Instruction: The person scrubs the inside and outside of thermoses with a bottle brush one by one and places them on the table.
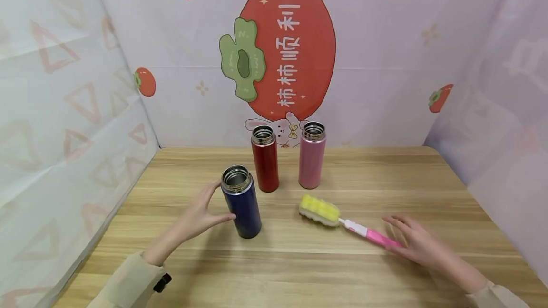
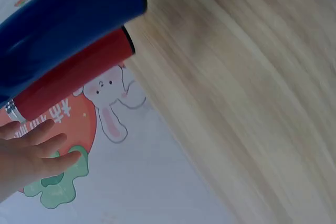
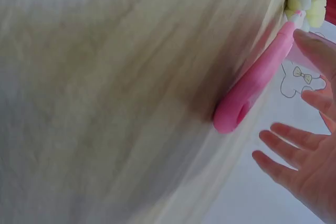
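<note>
A dark blue bottle [image 1: 244,210] without a lid stands on the wooden table in the head view. Around its left side is my left hand [image 1: 199,217], thumb in front and fingers towards the back. The left wrist view has those fingers [image 2: 44,153] spread and relaxed, not curled round the blue bottle [image 2: 68,22]; whether the thumb touches it is hidden there. A bottle brush [image 1: 355,228] with a yellow sponge head and pink handle lies on the table. Just beside the handle end hovers my right hand [image 1: 417,244], its fingers [image 3: 286,148] apart and holding nothing.
Behind the blue bottle stand a red bottle [image 1: 266,165] and a pink bottle [image 1: 311,163], both uncapped. A printed cloth backdrop [image 1: 368,108] rises at the table's far edge, with cloth sides left and right. The wooden table [image 1: 274,274] reaches towards me.
</note>
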`<state>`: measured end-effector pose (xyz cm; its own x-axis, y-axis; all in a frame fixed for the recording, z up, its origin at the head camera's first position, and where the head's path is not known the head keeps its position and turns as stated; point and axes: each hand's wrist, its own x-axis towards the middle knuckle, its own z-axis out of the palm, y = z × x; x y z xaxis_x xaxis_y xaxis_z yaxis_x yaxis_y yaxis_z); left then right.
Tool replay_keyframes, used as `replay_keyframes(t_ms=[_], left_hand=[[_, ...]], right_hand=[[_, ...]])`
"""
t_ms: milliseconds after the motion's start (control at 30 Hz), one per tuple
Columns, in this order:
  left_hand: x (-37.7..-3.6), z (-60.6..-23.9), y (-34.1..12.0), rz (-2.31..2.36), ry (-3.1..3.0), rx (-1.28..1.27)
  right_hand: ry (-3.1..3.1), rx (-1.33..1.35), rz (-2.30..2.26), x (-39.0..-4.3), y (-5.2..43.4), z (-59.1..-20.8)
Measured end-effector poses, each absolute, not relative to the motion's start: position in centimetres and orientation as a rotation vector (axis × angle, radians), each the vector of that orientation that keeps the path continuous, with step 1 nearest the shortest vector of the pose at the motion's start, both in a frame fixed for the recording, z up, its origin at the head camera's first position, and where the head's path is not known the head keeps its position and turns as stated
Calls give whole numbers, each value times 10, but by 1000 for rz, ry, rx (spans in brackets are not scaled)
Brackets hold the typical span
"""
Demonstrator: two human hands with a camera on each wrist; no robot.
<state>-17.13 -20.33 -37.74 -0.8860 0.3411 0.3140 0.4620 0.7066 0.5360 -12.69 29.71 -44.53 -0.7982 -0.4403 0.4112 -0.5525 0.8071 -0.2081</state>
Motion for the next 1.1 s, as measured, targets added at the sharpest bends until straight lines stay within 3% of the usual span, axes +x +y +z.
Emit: replay_keyframes(t_ms=[633, 1100], left_hand=[[-176, -387, -180, -1738, -2556, -497], [-177, -395, -174, -1787, -2515, -373]], right_hand=[[-2637, 850, 831, -132, 301, -462], [-2566, 814, 945, -130, 295, -457]])
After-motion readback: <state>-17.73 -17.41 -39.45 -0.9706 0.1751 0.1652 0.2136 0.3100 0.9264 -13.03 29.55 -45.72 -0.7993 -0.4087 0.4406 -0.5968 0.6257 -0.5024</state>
